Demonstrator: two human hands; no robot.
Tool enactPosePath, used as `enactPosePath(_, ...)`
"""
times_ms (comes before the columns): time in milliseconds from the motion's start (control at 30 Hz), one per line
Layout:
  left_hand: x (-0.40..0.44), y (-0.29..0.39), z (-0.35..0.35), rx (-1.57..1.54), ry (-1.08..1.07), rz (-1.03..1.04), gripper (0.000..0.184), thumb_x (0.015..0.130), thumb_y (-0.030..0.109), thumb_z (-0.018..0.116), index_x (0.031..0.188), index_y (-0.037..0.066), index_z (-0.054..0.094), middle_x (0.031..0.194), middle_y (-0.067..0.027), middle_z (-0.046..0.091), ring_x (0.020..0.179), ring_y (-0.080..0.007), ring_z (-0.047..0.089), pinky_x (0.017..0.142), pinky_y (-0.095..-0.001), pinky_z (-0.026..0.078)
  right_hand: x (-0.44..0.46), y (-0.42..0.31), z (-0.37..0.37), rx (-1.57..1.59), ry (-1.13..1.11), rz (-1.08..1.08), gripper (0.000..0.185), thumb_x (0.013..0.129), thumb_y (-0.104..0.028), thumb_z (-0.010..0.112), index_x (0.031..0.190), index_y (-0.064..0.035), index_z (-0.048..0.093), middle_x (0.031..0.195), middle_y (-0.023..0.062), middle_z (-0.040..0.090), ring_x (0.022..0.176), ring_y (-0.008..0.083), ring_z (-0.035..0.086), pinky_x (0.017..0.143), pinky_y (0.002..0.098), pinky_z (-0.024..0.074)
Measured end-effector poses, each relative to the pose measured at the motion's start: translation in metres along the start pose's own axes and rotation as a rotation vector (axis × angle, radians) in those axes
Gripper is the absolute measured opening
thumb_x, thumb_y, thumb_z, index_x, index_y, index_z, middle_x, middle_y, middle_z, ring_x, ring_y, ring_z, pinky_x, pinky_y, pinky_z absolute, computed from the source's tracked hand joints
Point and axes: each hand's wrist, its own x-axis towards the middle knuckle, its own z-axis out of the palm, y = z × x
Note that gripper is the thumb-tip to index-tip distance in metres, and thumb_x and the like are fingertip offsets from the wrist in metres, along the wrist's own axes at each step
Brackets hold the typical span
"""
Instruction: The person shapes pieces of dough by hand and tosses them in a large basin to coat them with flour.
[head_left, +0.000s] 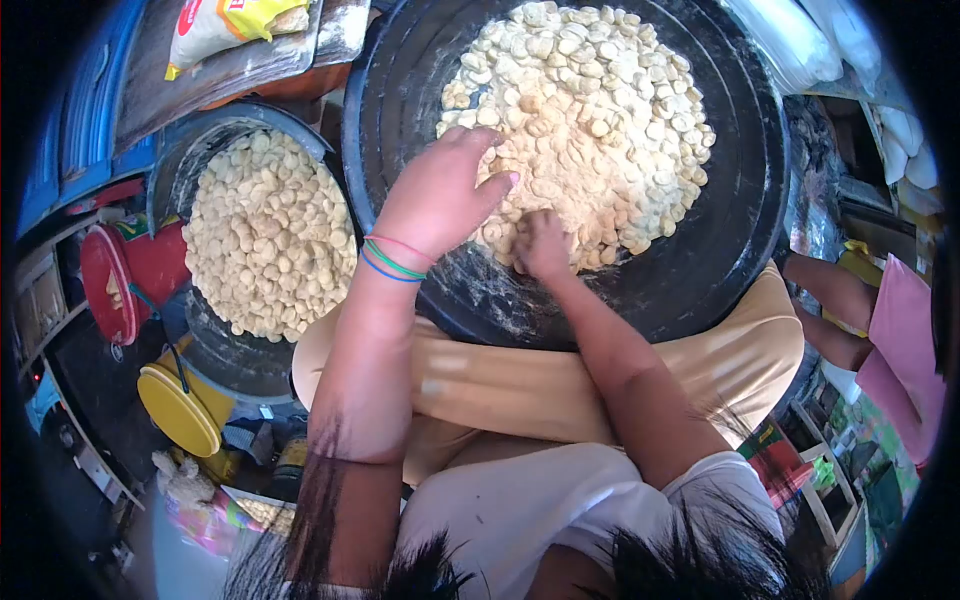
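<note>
In the large black basin (735, 270) in front of me lies a heap of small, round, flattened pale pieces (570, 60), dusted with tan powder (575, 150). My left hand (450, 190) hovers over the left side of the heap, thumb held apart from the fingers, nothing in it. Bands (395, 262) in pink, green and blue circle that wrist. Lower down, my right hand (545, 245) reaches into the near edge of the heap; its fingertips are among the powdery pieces and hard to see.
A second dark tub (235, 350), holding similar pieces, stands to the left. Beside it are a red bucket (110, 285) and a yellow bucket (180, 410). A plastic packet (225, 35) rests on a board at upper left. Another person's leg (835, 290) is at right.
</note>
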Motion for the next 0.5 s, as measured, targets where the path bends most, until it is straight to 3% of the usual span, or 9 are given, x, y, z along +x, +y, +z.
enactPosePath(100, -0.008, 0.002, -0.004, 0.01, 0.031, -0.023, 0.041, 0.085, 0.027, 0.063, 0.112, -0.002, 0.057, 0.112, -0.0217, 0.058, 0.108, -0.0361, 0.055, 0.093, -0.0379, 0.043, 0.016, 0.008, -0.004, -0.04, 0.222, 0.111, 0.064, 0.077, -0.034, 0.066, 0.132, -0.0162, 0.039, 0.133, 0.014, 0.037, 0.122, 0.0321, 0.037, 0.097, 0.0529, 0.0296)
enactPosePath(133, -0.011, -0.001, -0.005, 0.021, 0.038, -0.029, 0.041, 0.085, 0.027, 0.063, 0.113, -0.002, 0.057, 0.113, -0.0215, 0.058, 0.108, -0.0358, 0.055, 0.094, -0.0378, 0.042, 0.021, 0.003, -0.002, -0.197, 0.214, 0.061, 0.073, 0.077, -0.036, 0.066, 0.139, -0.0153, 0.032, 0.14, 0.0162, 0.03, 0.125, 0.0347, 0.034, 0.097, 0.0547, 0.0293)
enactPosePath(233, -0.016, -0.004, -0.008, 0.054, 0.048, -0.079, 0.041, 0.085, 0.026, 0.063, 0.114, -0.002, 0.057, 0.115, -0.0211, 0.058, 0.11, -0.0347, 0.054, 0.096, -0.0374, 0.041, 0.032, -0.032, 0.004, -0.169, 0.332, -0.338, 0.077, 0.077, -0.035, 0.066, 0.143, -0.0205, 0.028, 0.144, 0.0167, 0.026, 0.128, 0.0348, 0.031, 0.097, 0.0544, 0.03)
enactPosePath(267, -0.018, -0.008, -0.008, 0.066, 0.052, -0.085, 0.041, 0.085, 0.026, 0.063, 0.114, -0.002, 0.057, 0.115, -0.0211, 0.058, 0.111, -0.0347, 0.054, 0.096, -0.0374, 0.041, 0.04, -0.045, 0.01, -0.13, 0.32, -0.345, 0.074, 0.076, -0.035, 0.066, 0.14, -0.0218, 0.032, 0.143, 0.0163, 0.028, 0.128, 0.0338, 0.033, 0.097, 0.0552, 0.0301)
enactPosePath(333, -0.021, -0.016, -0.006, 0.093, 0.05, -0.108, 0.041, 0.085, 0.026, 0.063, 0.115, -0.002, 0.057, 0.115, -0.0211, 0.058, 0.111, -0.0346, 0.054, 0.096, -0.0374, 0.041, 0.059, -0.065, 0.018, -0.053, 0.29, -0.356, 0.067, 0.075, -0.033, 0.067, 0.136, -0.0243, 0.04, 0.141, 0.0155, 0.032, 0.127, 0.0318, 0.035, 0.096, 0.0567, 0.0304)
enactPosePath(433, -0.025, -0.029, -0.002, 0.136, 0.017, -0.126, 0.043, 0.085, 0.028, 0.062, 0.116, -0.002, 0.056, 0.114, -0.0223, 0.058, 0.11, -0.0363, 0.054, 0.095, -0.0386, 0.042, 0.082, -0.075, -0.004, -0.028, -0.099, -0.28, 0.053, 0.074, -0.034, 0.069, 0.123, -0.0244, 0.053, 0.137, 0.0132, 0.039, 0.125, 0.0296, 0.04, 0.095, 0.062, 0.0272)
enactPosePath(467, -0.026, -0.034, -0.001, 0.145, 0.003, -0.114, 0.045, 0.085, 0.029, 0.062, 0.116, -0.003, 0.055, 0.112, -0.0236, 0.058, 0.108, -0.038, 0.054, 0.093, -0.0399, 0.043, 0.077, -0.083, -0.027, -0.063, -0.08, -0.312, 0.041, 0.072, -0.033, 0.073, 0.106, -0.0159, 0.059, 0.114, 0.0095, 0.055, 0.109, 0.0233, 0.053, 0.091, 0.0525, 0.0364)
enactPosePath(500, -0.026, -0.038, 0.002, 0.152, -0.011, -0.1, 0.048, 0.084, 0.031, 0.061, 0.117, -0.003, 0.054, 0.11, -0.0249, 0.057, 0.106, -0.0398, 0.055, 0.092, -0.0411, 0.044, 0.081, -0.077, -0.03, 0.205, -0.188, -0.305, 0.036, 0.074, -0.028, 0.072, 0.104, -0.0136, 0.057, 0.108, 0.0068, 0.056, 0.102, 0.0198, 0.054, 0.087, 0.046, 0.0389)
